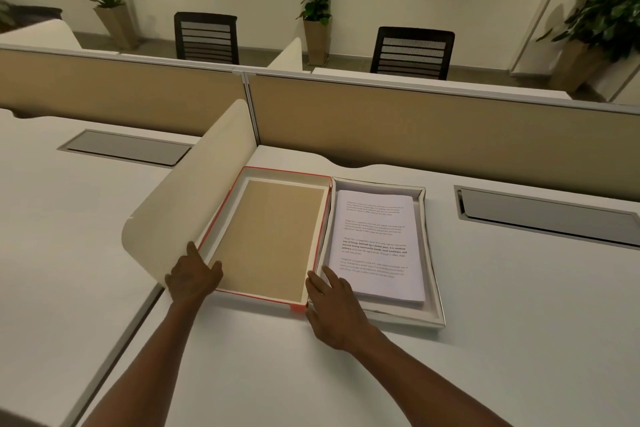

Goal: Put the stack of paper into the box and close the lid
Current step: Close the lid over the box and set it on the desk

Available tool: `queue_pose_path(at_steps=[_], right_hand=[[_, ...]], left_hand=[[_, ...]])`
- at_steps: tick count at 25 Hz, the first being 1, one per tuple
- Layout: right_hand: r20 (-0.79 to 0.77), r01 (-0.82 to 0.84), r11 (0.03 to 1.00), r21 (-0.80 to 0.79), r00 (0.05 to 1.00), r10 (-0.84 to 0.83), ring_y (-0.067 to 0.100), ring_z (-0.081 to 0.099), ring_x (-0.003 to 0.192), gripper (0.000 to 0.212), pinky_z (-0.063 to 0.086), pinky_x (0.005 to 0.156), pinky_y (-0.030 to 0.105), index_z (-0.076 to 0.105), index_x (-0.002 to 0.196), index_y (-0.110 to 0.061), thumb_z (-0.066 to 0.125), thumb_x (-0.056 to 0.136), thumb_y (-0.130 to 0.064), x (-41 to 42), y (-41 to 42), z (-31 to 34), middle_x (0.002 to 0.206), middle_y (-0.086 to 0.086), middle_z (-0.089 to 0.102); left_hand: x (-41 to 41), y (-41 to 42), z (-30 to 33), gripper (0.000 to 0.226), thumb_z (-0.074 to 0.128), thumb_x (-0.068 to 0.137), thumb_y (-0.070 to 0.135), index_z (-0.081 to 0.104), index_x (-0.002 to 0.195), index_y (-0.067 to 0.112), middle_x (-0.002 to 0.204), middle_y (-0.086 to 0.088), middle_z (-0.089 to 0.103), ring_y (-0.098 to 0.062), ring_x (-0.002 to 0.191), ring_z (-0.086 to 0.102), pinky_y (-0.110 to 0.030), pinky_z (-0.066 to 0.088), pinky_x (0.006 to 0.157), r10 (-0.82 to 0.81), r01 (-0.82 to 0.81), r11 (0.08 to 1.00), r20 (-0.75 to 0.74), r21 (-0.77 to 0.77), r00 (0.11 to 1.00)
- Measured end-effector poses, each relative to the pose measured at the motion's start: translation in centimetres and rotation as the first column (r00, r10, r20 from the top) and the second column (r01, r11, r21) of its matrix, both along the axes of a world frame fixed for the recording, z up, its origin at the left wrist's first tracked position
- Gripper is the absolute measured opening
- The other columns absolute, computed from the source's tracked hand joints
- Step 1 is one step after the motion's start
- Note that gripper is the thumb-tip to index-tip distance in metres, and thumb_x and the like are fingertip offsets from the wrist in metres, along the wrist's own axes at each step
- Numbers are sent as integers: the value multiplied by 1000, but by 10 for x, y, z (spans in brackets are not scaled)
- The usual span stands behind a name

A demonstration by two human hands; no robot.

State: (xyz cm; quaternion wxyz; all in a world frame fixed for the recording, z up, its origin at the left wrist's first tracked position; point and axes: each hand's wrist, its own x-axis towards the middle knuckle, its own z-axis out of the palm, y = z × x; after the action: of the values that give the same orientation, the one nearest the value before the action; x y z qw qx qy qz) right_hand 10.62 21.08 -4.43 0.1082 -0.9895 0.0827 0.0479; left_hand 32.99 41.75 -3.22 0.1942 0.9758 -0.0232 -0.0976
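A single wide-angle camera, worn on the head, looks forward and down across a white counter (pixel 450 374) from close above its near edge. Both forearms reach in from the bottom of the frame, the left hand (pixel 192 276) and right hand (pixel 334 308) near the centre. Beyond the tan partition (pixel 433 128), the view takes in two chairs and potted plants along the far wall. Straight lines bow toward the edges.

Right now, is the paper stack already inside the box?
Yes, the stack of paper lies in the open box, while the red-edged lid sits inside-up beside it.
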Motion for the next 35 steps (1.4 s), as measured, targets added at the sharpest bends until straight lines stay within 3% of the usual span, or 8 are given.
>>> queue_pose_path(at_steps=[5, 10, 13, 16, 20, 25, 30, 35], right_hand=[[2, -2, 1000, -1, 1000, 2, 30, 7, 154, 61, 17, 122, 51, 24, 156, -13, 41, 102, -36, -3, -1, 0, 167, 5, 17], [54, 31, 992, 123, 998, -38, 22, 8, 155, 65, 15, 124, 42, 26, 156, -19, 43, 99, -45, -1, -4, 6, 166, 1, 20], [171, 106, 934, 342, 970, -173, 17, 31, 147, 61, 26, 119, 31, 42, 150, -20, 53, 96, -47, 9, -4, 28, 158, 1, 39], [303, 169, 786, 595, 858, -414, 6, 65, 109, 43, 53, 93, 25, 65, 128, -21, 66, 91, -41, 32, -4, 71, 126, -4, 69], [276, 111, 580, 807, 798, -536, 0, 69, 89, 31, 56, 73, 14, 68, 116, -29, 68, 89, -43, 68, 0, 135, 98, -19, 69], [84, 155, 339, 928, 800, -595, 14, 74, 87, 33, 64, 72, 31, 67, 116, -20, 68, 90, -40, 98, -6, 175, 104, 1, 72], [-78, 167, 85, 982, 775, -627, 19, 76, 82, 38, 62, 62, 30, 63, 121, -15, 69, 91, -37, 104, -9, 177, 104, 2, 73], [-4, 199, 141, 970, 590, -808, 19, 67, 94, 66, 60, 65, 28, 42, 137, -27, 78, 83, -38, 101, -23, 181, 111, -6, 59]], left_hand=[[31, 16, 2, 49, 71, 86, 19, 62, 132, 5, 129, -21, 67, -42, 123, 58, -45, 47, 105, 71, -79, 979, -49, -187, 996], [21, 21, 26, 37, 59, 91, 10, 66, 127, 11, 123, -17, 70, -39, 112, 62, -49, 53, 97, 109, -86, 885, 24, -458, 994], [8, 23, 55, 32, 62, 92, 21, 71, 122, 24, 123, -3, 72, -27, 110, 66, -43, 54, 93, 165, -98, 774, 49, -626, 985], [-7, 18, 87, 27, 71, 89, 30, 75, 115, 28, 112, 5, 76, -10, 98, 70, -39, 58, 89, 162, -27, 656, 106, -754, 981], [-42, -10, 115, 26, 75, 87, 23, 78, 112, 21, 110, 6, 77, 17, 96, 65, -9, 52, 90, 92, 193, 641, 324, -743, 942], [-83, -44, 132, 33, 78, 84, 19, 76, 116, 14, 121, -7, 74, -13, 111, 68, -40, 58, 96, 18, 392, 634, 520, -666, 854], [-114, -66, 142, 69, 79, 74, 42, 63, 135, 14, 134, -5, 67, -24, 114, 68, -47, 58, 95, -116, 462, 635, 515, -619, 849], [-131, -80, 140, 93, 81, 67, 50, 42, 149, 26, 138, 19, 51, 1, 107, 61, -14, 51, 91, -257, 504, 556, 440, -661, 860]])
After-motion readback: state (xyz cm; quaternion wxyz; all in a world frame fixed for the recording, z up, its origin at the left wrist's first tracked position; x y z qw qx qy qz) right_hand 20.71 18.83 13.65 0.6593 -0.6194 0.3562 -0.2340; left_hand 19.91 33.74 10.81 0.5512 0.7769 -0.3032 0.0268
